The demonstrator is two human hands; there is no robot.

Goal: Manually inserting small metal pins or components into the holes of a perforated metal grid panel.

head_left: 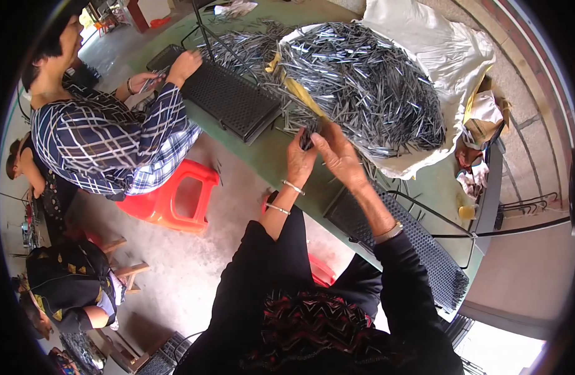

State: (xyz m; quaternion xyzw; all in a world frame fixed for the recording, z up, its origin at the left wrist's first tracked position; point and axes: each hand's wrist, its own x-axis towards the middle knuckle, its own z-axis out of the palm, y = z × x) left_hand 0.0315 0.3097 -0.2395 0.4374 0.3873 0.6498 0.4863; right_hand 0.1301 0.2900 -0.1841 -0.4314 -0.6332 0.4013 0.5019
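A bundle of slim dark pieces (307, 135) is clamped in the grip of the left hand (300, 159), just beside the loose pile (362, 87) heaped on the white sack (450, 39) on the green tabletop (261, 161). The right hand (338, 156) is held close, thumb toward the bundle; whether anything is pinched there cannot be told. Pieces could be spilled if the left grip were slackened, since many thin, probably slick lengths are held together. The perforated tray (420, 250) could be knocked by the right forearm (373, 205), by which it is partly hidden.
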